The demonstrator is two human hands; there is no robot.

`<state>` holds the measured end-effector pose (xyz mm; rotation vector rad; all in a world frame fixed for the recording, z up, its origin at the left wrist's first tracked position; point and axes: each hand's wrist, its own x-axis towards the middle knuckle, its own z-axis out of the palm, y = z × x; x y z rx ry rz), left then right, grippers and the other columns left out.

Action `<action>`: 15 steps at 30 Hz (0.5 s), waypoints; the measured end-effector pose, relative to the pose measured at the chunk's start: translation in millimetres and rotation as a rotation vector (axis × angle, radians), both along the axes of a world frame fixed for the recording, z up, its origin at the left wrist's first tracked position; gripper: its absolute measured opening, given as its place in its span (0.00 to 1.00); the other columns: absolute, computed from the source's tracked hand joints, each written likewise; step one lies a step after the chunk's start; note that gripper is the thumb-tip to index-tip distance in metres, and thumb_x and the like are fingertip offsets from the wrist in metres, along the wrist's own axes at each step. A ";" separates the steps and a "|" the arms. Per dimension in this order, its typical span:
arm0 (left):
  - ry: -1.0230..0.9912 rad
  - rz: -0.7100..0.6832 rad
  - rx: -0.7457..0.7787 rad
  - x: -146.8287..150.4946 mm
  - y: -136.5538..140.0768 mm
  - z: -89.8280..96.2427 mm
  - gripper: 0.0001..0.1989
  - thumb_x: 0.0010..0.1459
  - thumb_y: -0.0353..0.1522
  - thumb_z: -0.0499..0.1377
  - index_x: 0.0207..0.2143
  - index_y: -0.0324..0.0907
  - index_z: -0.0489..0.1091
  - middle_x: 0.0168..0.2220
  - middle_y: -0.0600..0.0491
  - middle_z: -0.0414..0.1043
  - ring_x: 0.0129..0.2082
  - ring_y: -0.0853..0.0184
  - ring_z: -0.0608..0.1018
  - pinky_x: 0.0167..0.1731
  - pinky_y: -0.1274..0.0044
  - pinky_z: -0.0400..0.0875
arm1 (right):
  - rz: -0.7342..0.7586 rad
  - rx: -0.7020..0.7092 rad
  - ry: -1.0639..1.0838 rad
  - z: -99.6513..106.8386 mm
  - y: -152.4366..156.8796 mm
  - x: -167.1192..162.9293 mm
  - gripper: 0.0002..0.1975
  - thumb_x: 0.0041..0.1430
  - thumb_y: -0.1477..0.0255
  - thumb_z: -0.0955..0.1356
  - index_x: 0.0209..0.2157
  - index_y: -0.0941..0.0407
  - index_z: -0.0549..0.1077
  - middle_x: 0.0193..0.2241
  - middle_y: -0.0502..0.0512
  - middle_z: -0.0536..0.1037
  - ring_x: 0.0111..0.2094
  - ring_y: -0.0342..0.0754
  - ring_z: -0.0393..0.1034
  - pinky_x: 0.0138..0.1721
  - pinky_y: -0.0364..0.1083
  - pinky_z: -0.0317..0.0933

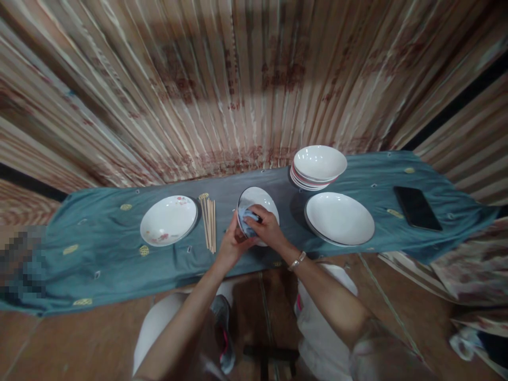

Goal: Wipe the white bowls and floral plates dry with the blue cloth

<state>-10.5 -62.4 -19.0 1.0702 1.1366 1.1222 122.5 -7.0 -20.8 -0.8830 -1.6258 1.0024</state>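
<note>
Near the middle of the cloth-covered table, a white bowl (260, 198) with a dark rim is tilted toward me. My left hand (234, 241) grips its lower left side, fingers closed round the edge. Inside the bowl, my right hand (268, 225) presses a bluish cloth (248, 217) against the inner wall, its fingers bunched on it. Just left of the bowl lie several wooden chopsticks (210, 225), roughly side by side. The underside of the bowl is hidden, and so are some of my fingertips.
Left of the chopsticks is a white plate (169, 219) with red flowers. To the right stand stacked bowls (319, 164), large white dishes (340, 218) and a black phone (416, 207). A teal tablecloth (111, 254) covers the narrow table; a pleated curtain (254, 79) hangs behind.
</note>
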 end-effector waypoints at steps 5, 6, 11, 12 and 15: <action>-0.065 0.000 0.010 1.8 0.9 -6.6 0.59 0.39 0.31 0.72 0.70 0.42 0.43 0.32 0.56 0.76 0.30 0.68 0.77 0.35 0.77 0.73 | -0.074 0.126 -0.147 -14.1 9.7 3.2 0.08 0.58 0.69 0.66 0.39 0.55 0.74 0.46 0.59 0.75 0.50 0.52 0.69 0.56 0.50 0.61; -0.079 0.003 0.002 1.9 0.4 -7.0 0.60 0.39 0.31 0.72 0.70 0.42 0.42 0.33 0.55 0.76 0.31 0.68 0.77 0.35 0.77 0.73 | -0.088 0.136 -0.171 -17.6 12.4 4.9 0.09 0.59 0.69 0.66 0.40 0.55 0.74 0.48 0.60 0.75 0.52 0.52 0.68 0.57 0.51 0.60; -0.156 -0.006 -0.040 2.7 -1.8 -4.3 0.62 0.39 0.32 0.73 0.70 0.41 0.39 0.39 0.50 0.78 0.35 0.65 0.79 0.39 0.75 0.74 | -0.139 0.148 -0.287 -32.8 23.6 18.8 0.10 0.60 0.70 0.65 0.42 0.54 0.74 0.49 0.60 0.75 0.52 0.53 0.69 0.56 0.52 0.61; -0.167 -0.010 -0.043 2.9 -2.0 -3.0 0.62 0.39 0.32 0.73 0.70 0.40 0.39 0.38 0.50 0.79 0.34 0.65 0.79 0.39 0.74 0.74 | -0.147 0.147 -0.313 -34.9 24.3 22.2 0.09 0.60 0.70 0.65 0.41 0.54 0.74 0.48 0.60 0.75 0.51 0.53 0.69 0.56 0.52 0.62; -0.198 -0.029 -0.033 3.1 -1.8 1.3 0.62 0.39 0.31 0.73 0.70 0.40 0.40 0.41 0.47 0.79 0.36 0.64 0.80 0.41 0.73 0.74 | -0.147 0.138 -0.396 -38.4 21.9 33.0 0.08 0.59 0.73 0.65 0.40 0.54 0.73 0.47 0.60 0.75 0.50 0.53 0.70 0.54 0.51 0.62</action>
